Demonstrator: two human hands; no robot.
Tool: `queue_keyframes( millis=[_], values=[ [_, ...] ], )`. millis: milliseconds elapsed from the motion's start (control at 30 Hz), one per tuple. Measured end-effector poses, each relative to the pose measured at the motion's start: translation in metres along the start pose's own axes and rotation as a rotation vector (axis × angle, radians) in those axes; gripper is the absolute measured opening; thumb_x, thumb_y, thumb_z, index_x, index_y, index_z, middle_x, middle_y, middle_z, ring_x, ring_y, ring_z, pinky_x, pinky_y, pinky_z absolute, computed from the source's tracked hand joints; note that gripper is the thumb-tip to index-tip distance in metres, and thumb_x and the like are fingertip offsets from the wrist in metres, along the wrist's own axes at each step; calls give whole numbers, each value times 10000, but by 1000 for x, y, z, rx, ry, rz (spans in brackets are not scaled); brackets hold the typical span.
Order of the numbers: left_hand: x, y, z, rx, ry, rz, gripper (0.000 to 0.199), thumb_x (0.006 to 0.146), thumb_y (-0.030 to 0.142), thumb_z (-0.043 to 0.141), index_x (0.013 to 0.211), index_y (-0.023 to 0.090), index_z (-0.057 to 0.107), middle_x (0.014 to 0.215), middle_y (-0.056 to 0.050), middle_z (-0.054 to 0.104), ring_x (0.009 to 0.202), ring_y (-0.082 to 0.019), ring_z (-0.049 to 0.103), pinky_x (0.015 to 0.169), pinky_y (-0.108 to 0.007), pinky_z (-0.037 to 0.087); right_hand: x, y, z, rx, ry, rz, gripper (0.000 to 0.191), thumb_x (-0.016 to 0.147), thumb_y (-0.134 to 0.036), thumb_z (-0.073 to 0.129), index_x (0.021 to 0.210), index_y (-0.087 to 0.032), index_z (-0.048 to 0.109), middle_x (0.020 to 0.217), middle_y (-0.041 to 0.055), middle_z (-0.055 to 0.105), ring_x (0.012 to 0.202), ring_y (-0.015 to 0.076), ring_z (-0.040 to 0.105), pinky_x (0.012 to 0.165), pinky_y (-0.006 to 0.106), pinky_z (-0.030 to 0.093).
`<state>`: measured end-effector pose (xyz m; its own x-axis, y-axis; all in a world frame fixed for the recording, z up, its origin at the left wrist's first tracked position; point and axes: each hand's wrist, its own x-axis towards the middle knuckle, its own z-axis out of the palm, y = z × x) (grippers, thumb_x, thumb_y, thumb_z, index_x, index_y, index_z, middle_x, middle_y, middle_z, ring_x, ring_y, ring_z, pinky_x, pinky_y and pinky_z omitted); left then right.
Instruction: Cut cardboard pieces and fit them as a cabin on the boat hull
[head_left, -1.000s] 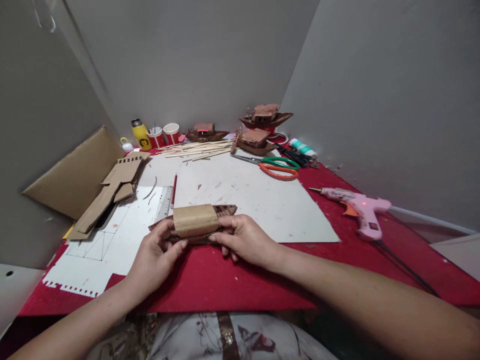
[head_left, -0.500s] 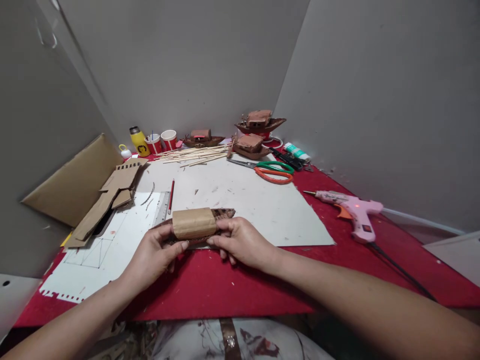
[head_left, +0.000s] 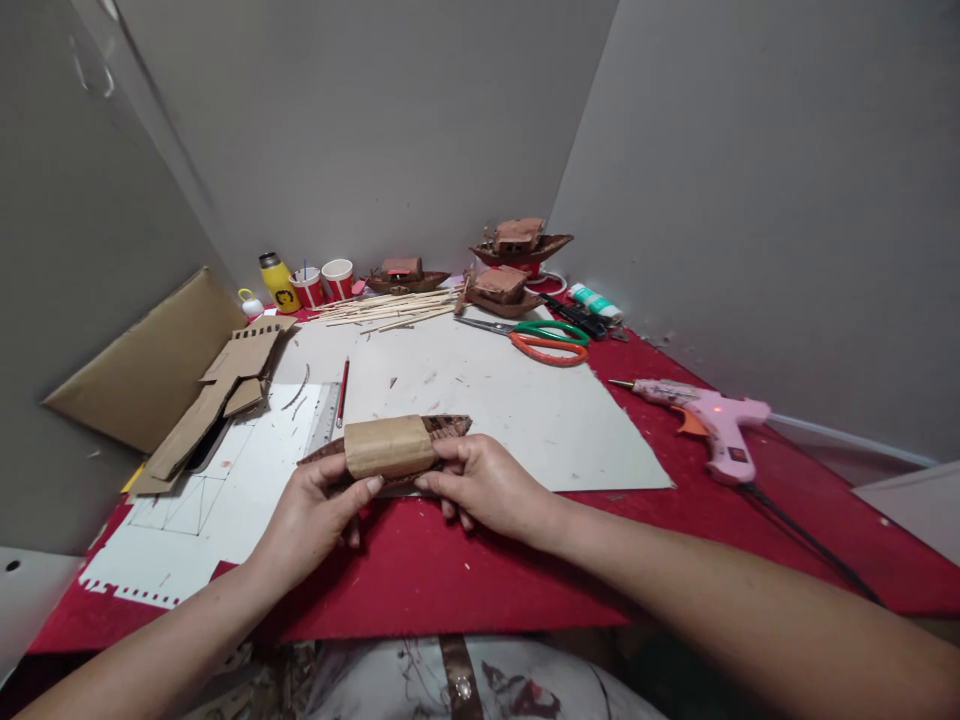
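We face a red-covered table [head_left: 450,585] enclosed by grey walls [head_left: 360,130], with a white sheet [head_left: 540,430] spread across the tabletop. Near that sheet's front edge, we hold a small brown boat [head_left: 448,427] between us: our left hand [head_left: 319,510] and right hand [head_left: 487,490] each pinch its near side, thumbs in front. Its tan curved roof [head_left: 388,443] sits between our fingertips; its pointed ends show behind our fingers.
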<state>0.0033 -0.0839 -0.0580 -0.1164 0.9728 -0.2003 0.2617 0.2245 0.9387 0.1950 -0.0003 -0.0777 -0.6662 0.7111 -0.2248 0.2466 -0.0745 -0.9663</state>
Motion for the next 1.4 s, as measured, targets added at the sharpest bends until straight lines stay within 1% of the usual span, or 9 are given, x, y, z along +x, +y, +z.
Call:
queue_keyframes(
  millis=[167,367,567,633,733,833,933,1100,1400],
  values=[
    [0,-2,0,0,10,-11,285,792,408,681,872,136,669,590,42,560,363,-71,494,377,-191,360,1,3,1,-8,1,-8,102,848,-115,556,893,-135,646,417,-85,527,304,61,459,285,132,366],
    [-5,3,2,23,-10,12,372,786,320,680,1109,136,654,563,54,565,386,-73,468,397,-191,375,0,4,1,-7,1,-14,128,841,-126,558,925,-132,655,421,-89,522,311,61,457,292,134,373],
    [-5,-1,6,89,49,57,318,791,264,665,1082,135,666,553,39,593,407,-90,460,406,-201,384,0,5,1,-1,4,-26,119,836,-134,568,915,-129,657,434,-81,533,309,56,459,289,132,363],
    [-4,-4,6,91,66,98,311,800,257,661,1089,142,670,632,10,649,457,-105,505,440,-212,418,0,6,1,-6,4,-34,117,840,-138,568,916,-133,657,436,-80,534,308,57,462,287,133,363],
    [-2,-6,6,79,93,203,341,786,217,675,1121,153,664,925,-63,730,736,-178,649,644,-263,525,0,7,1,-5,9,-27,97,842,-133,575,895,-141,655,427,-84,527,303,56,459,285,131,364],
    [-1,-8,6,73,106,244,362,783,201,679,1140,151,644,1084,-92,720,908,-221,664,770,-303,534,-1,6,1,-5,8,-21,77,843,-125,575,869,-141,645,421,-85,523,296,52,457,280,126,359],
    [-2,-9,7,86,118,246,352,800,193,664,1148,156,628,1077,-87,718,902,-213,667,779,-304,531,-1,4,1,-3,7,-13,73,848,-133,569,875,-139,636,426,-85,530,298,51,457,278,122,353],
    [-2,-8,8,82,129,265,319,810,189,654,1126,164,623,1017,-70,720,919,-215,666,809,-318,529,-1,2,3,53,-25,17,201,853,-131,549,1023,-139,657,425,-90,538,301,60,465,286,130,370],
    [-1,-8,9,85,115,260,340,806,195,650,1144,160,630,1116,-89,714,945,-229,669,811,-328,533,0,-3,3,55,-8,33,122,830,-140,557,903,-122,652,377,-96,504,286,61,456,283,127,351]
  ],
)
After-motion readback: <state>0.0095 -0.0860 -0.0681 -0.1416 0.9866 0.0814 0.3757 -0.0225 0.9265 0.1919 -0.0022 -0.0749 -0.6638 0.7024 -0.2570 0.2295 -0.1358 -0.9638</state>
